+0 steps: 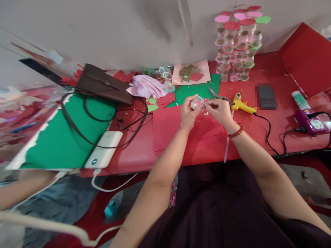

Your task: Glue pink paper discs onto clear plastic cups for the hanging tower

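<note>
My left hand (189,113) is closed around a small clear plastic cup (198,103), with something pinkish showing in or behind it. Close against the cup's right side, my right hand (219,109) is pinched; whatever lies between its fingertips is too small to make out. Under both hands lie red paper sheets (169,127) with small white scraps on them. Scissors (219,97) rest just beyond my right hand, partly hidden by it. A yellow hot glue gun (243,104) lies to the right, and a glue stick (229,144) extends from behind my right wrist toward the table edge.
Stacked clear cups with coloured paper discs (234,44) stand at the back right. A brown bag (103,84), a white power bank (104,150) and green board (64,134) occupy the left. A purple power socket (310,122) and cords sit right. Another person's arm (28,187) shows lower left.
</note>
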`<state>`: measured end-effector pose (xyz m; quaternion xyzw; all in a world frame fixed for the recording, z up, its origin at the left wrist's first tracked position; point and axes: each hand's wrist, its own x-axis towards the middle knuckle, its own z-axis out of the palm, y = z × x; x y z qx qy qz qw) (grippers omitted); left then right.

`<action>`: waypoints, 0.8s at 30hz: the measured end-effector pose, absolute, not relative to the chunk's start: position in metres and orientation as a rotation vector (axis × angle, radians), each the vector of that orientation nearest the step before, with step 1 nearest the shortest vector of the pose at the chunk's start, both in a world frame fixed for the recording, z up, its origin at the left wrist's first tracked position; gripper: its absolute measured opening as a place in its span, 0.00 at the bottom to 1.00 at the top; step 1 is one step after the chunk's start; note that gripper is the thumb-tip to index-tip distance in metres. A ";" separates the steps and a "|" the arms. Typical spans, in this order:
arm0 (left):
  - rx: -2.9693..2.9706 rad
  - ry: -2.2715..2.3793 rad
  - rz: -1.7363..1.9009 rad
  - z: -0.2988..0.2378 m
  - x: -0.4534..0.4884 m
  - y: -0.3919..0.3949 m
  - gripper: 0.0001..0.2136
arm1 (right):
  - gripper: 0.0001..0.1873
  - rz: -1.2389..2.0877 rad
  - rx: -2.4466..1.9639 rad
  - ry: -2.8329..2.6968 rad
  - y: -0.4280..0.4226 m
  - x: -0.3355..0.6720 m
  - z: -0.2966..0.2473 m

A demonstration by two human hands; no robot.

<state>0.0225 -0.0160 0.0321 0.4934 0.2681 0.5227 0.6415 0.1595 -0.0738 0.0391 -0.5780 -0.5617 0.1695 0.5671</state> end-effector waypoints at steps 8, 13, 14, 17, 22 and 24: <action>1.186 0.628 1.227 0.031 0.022 -0.016 0.20 | 0.10 0.431 -1.368 -1.330 -0.072 0.162 0.040; 1.310 0.558 1.260 0.017 0.023 -0.006 0.25 | 0.09 0.404 -1.393 -1.285 -0.074 0.159 0.044; 1.332 0.548 1.262 0.014 0.023 -0.003 0.26 | 0.08 0.400 -1.392 -1.268 -0.075 0.158 0.044; 1.359 0.522 1.256 0.008 0.023 0.002 0.25 | 0.08 0.439 -1.356 -1.212 -0.075 0.155 0.045; 1.311 0.448 1.174 0.005 0.021 0.006 0.23 | 0.08 0.660 -1.233 -1.148 -0.073 0.156 0.044; 1.290 0.422 1.120 0.004 0.019 0.007 0.24 | 0.09 0.732 -1.193 -1.136 -0.071 0.157 0.042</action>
